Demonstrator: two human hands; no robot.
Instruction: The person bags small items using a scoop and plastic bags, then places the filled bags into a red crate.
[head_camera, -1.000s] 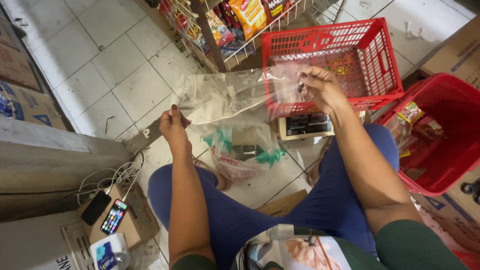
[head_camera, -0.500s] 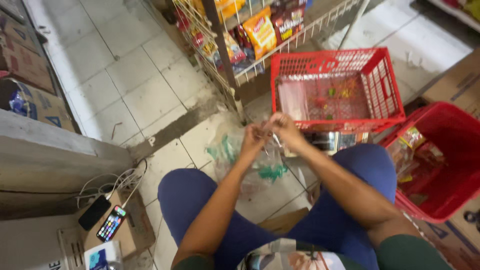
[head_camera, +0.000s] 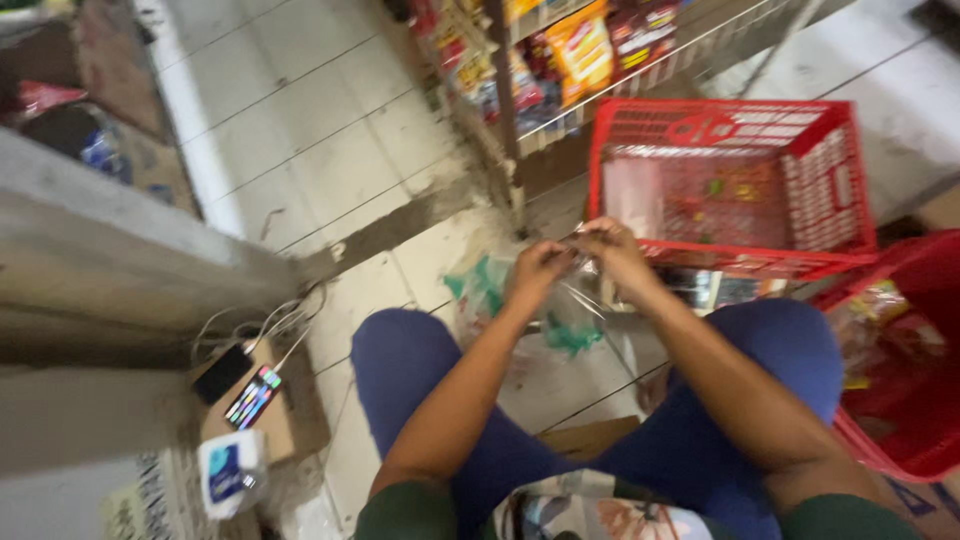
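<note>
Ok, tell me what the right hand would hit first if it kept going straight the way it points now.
The right hand points inward toward the left hand, with crumpled clear plastic pinched between them. It would probably meet that plastic and the left hand's fingers first, though blur makes depth uncertain.

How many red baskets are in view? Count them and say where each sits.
2. One red mesh basket stands on the floor ahead of the hands, by the snack rack. A second red basket sits at the right edge, partly cut off. Others may be out of frame.
</note>
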